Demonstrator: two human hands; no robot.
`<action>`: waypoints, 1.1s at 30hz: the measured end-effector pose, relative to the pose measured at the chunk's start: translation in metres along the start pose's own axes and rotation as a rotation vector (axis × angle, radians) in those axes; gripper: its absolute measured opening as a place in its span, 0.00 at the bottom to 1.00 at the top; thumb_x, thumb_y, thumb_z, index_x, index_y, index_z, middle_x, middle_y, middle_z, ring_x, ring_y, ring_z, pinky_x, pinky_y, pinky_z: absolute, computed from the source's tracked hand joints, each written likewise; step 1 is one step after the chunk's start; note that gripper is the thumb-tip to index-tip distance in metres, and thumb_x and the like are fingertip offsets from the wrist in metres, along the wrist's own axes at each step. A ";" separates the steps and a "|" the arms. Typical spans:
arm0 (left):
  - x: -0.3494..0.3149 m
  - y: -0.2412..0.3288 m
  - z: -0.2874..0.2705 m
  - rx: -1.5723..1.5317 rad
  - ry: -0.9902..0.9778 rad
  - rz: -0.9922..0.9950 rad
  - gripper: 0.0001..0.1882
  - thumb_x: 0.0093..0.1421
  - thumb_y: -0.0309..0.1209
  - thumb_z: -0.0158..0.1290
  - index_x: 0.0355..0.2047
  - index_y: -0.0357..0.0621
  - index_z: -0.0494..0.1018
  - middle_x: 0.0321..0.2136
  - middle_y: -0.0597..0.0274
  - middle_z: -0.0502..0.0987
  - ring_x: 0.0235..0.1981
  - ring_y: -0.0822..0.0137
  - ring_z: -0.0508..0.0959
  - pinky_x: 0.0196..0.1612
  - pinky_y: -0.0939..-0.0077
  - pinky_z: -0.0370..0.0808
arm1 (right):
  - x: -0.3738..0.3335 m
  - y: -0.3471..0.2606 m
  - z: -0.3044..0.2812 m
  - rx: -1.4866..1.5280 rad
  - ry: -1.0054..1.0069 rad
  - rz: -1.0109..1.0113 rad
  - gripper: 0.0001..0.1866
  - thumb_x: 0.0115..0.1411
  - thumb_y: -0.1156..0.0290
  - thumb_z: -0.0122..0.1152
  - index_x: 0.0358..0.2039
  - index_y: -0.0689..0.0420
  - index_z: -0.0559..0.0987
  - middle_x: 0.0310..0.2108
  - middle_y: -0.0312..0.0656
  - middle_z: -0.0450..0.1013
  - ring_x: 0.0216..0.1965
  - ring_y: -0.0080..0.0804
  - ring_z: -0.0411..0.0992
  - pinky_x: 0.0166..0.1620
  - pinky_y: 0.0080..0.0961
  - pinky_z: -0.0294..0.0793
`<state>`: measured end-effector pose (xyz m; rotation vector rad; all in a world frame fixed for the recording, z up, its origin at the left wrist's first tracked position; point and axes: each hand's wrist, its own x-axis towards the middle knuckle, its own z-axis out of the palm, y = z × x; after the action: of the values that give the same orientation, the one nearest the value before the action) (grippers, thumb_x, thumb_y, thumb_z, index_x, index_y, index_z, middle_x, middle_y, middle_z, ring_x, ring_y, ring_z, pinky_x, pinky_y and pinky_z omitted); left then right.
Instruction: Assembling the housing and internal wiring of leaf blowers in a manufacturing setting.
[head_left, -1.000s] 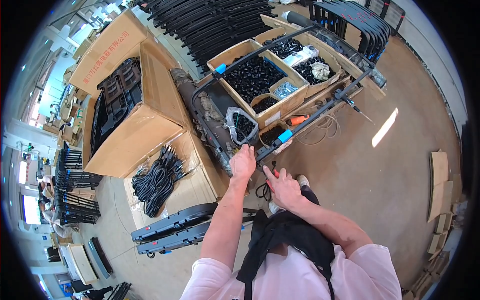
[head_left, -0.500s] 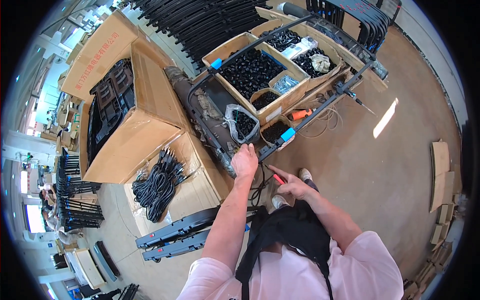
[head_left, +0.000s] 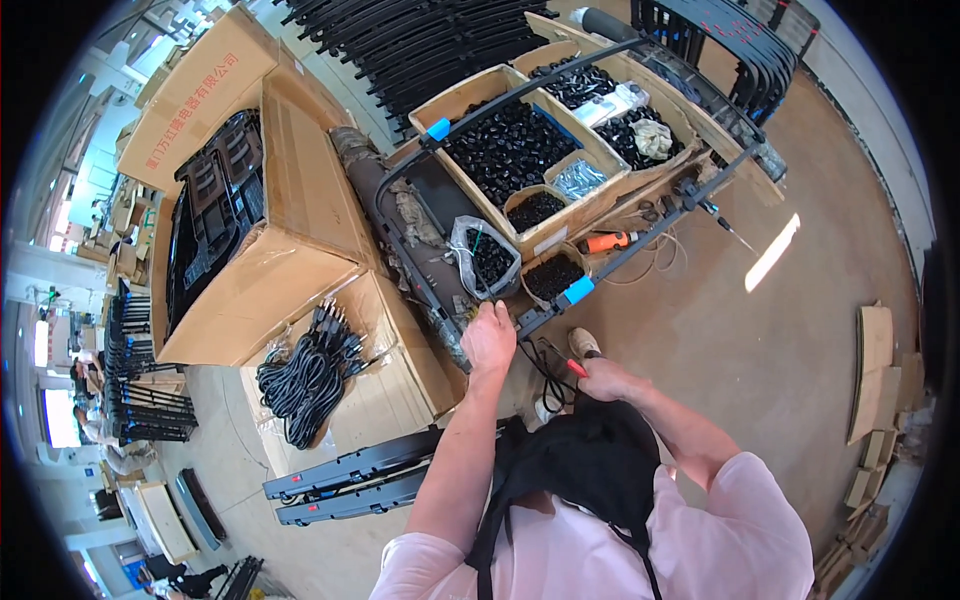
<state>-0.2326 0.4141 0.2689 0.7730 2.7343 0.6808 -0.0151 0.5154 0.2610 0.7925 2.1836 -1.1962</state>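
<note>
A black tubular metal frame (head_left: 400,232) with blue clips lies across the worktop and its boxes of parts. At its near end my left hand (head_left: 488,340) is closed, fingers pressed together beside a plastic bag of small black parts (head_left: 490,258). What those fingers pinch is hidden. My right hand (head_left: 608,381) is wrapped around a red-handled tool (head_left: 577,368) with a thin metal shaft pointing toward the frame's near corner. Its tip is too small to make out. Loops of black cable (head_left: 549,385) hang below that corner, left of the tool.
Beyond the bag stand a wooden box of black parts (head_left: 500,160) and a small tub of black pieces (head_left: 553,277). An orange power tool (head_left: 608,242) lies beside them. Left are a large carton (head_left: 310,190) and bundled black cords (head_left: 305,385). Stacked black bars (head_left: 400,50) stand behind.
My right hand has drawn back slightly right, its fingers now curled tighter around the red handle. The left hand stays at the frame's near end. The view has shifted a little.
</note>
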 end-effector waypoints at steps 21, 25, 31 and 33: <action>0.044 0.028 -0.069 -0.037 -0.033 -0.015 0.15 0.69 0.36 0.56 0.50 0.41 0.80 0.39 0.47 0.83 0.42 0.45 0.82 0.46 0.56 0.80 | 0.232 0.003 0.020 -0.255 -0.259 -0.540 0.19 0.61 0.53 0.65 0.41 0.57 0.83 0.38 0.50 0.82 0.41 0.47 0.81 0.45 0.42 0.79; 0.095 0.042 -0.169 -0.097 0.617 0.083 0.08 0.68 0.29 0.59 0.40 0.36 0.81 0.32 0.50 0.82 0.32 0.55 0.81 0.38 0.64 0.78 | 0.236 0.076 0.017 -0.269 -0.297 -0.574 0.19 0.61 0.53 0.66 0.40 0.57 0.83 0.36 0.48 0.82 0.39 0.45 0.81 0.43 0.41 0.79; 0.194 -0.012 -0.348 0.283 0.912 0.027 0.13 0.68 0.35 0.55 0.41 0.39 0.84 0.36 0.50 0.83 0.39 0.49 0.81 0.46 0.56 0.77 | 0.228 0.142 0.034 -0.300 -0.329 -0.614 0.18 0.61 0.54 0.67 0.38 0.56 0.83 0.33 0.45 0.82 0.36 0.41 0.80 0.40 0.39 0.79; 0.236 -0.037 -0.362 0.342 0.614 -0.325 0.22 0.65 0.47 0.58 0.44 0.40 0.84 0.45 0.45 0.84 0.49 0.47 0.83 0.54 0.57 0.78 | 0.242 0.150 0.020 -0.308 -0.323 -0.609 0.17 0.61 0.54 0.67 0.37 0.56 0.83 0.32 0.44 0.82 0.35 0.40 0.80 0.38 0.39 0.79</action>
<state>-0.5647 0.3786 0.5463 0.1602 3.4820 0.4306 -0.0738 0.6223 0.0031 -0.2050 2.3081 -1.1067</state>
